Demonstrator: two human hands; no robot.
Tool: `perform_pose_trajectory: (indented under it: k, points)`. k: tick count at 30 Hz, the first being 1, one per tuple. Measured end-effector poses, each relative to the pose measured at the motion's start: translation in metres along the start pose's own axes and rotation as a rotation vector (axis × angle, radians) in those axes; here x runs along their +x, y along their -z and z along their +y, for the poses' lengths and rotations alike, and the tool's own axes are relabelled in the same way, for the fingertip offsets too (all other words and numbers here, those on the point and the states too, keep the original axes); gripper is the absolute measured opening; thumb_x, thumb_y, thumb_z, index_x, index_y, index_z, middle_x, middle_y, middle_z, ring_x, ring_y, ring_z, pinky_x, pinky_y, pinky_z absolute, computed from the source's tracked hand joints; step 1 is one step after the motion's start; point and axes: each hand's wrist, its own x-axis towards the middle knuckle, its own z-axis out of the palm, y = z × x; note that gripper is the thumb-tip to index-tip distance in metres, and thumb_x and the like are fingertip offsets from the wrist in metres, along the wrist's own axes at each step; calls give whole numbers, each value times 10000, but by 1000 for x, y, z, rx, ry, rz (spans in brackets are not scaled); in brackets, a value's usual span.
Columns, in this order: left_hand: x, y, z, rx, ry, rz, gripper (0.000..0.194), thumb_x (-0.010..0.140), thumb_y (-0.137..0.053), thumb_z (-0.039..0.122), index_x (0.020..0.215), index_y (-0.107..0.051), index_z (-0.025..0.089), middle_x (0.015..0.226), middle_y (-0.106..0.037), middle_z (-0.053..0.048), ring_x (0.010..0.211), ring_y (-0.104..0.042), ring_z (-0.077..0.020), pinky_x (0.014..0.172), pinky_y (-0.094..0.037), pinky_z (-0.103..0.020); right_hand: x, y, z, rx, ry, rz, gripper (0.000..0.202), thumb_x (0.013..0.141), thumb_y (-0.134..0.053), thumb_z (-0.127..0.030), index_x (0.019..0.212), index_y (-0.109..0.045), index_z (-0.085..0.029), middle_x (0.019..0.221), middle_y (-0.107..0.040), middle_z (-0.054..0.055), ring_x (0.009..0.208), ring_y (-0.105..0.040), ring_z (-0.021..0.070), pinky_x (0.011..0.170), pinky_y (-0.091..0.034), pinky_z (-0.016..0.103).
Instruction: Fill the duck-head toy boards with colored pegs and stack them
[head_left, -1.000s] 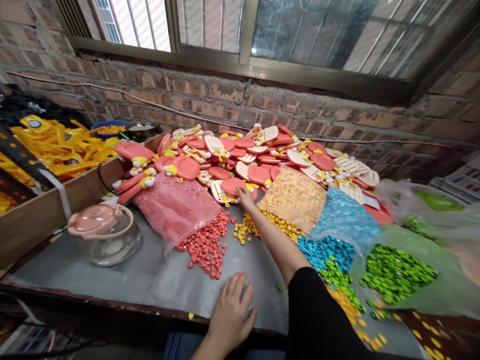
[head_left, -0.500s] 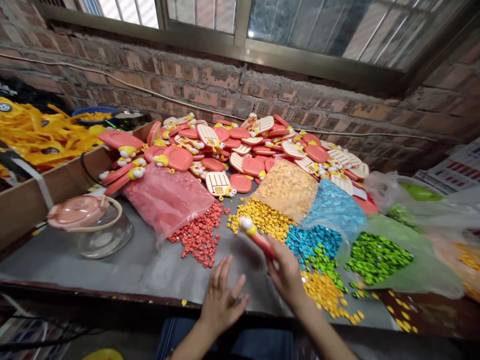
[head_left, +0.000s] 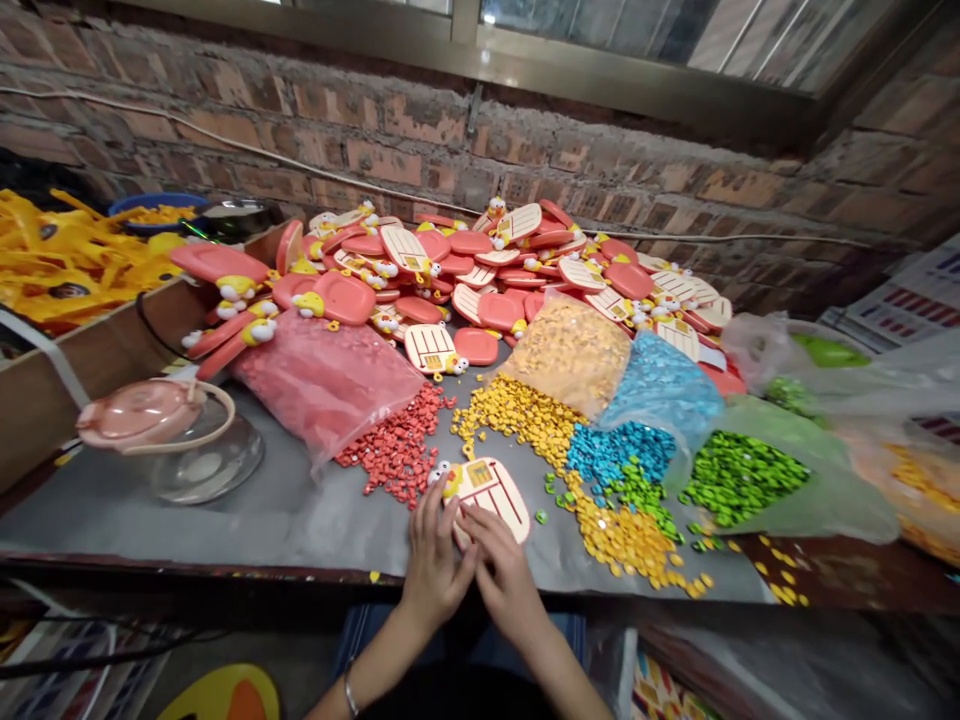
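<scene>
A flat cream board with slots and a red rim (head_left: 504, 492) is before me, its slotted face up. It has a yellow head with white bulging eyes (head_left: 441, 474) at its left end. My left hand (head_left: 435, 560) is closed on the board near the head, fingers over its near left edge. My right hand (head_left: 501, 560) is closed on its near edge, fingers together on the slotted face. The hands nearly touch. Whether a small bead is between the right fingers is hidden. Red beads (head_left: 397, 445) lie left of the board; yellow beads (head_left: 525, 415) lie beyond it.
Blue beads (head_left: 626, 452), green beads (head_left: 742, 480) and orange pieces (head_left: 630, 535) lie to the right, by open plastic bags. A heap of similar boards (head_left: 480, 270) lines the brick wall. A glass pot with pink lid (head_left: 150, 415) stands left, near a cardboard box (head_left: 112, 360).
My right hand has brought the board left and down, turning its slotted face up. My left hand has moved up and taken hold of it. The view has tilted down.
</scene>
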Motion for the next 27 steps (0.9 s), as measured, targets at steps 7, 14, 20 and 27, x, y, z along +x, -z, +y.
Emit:
perform_pose_trajectory:
  k: [7,14,20,27]
  points:
    - [6,-4,2,97,-15,-255,513,862,-538,302,1345,-441,159,1462,-388,-165,1401,-253,-343,1055,-355,-513,-7,37,31,-497,-175,269,255,897,-475,-184,1028,-685,-245,1064,-667,98,1019,-549,280,872,-401,467]
    - [10,-2,10,75,-81,-337,512,789,-618,365,1243,-550,140,1416,-440,-181,1409,-225,-395,1034,-380,-540,-11,80,83,-847,-197,161,264,904,-447,-174,954,-699,-236,974,-682,91,937,-512,267,783,-284,408]
    - [11,1,11,68,-92,-403,550,786,-622,370,1277,-521,142,1443,-407,-187,1427,-191,-392,1042,-382,-536,50,70,44,-711,-93,200,272,926,-444,-218,1072,-674,-219,1036,-663,108,980,-525,263,824,-278,426]
    - [7,-7,3,78,-114,-388,631,772,-637,398,1315,-484,117,1385,-468,-194,1388,-281,-386,1062,-371,-546,143,-14,-10,-701,-25,-475,167,895,-529,-204,979,-674,-203,1004,-670,118,1036,-538,285,937,-276,491]
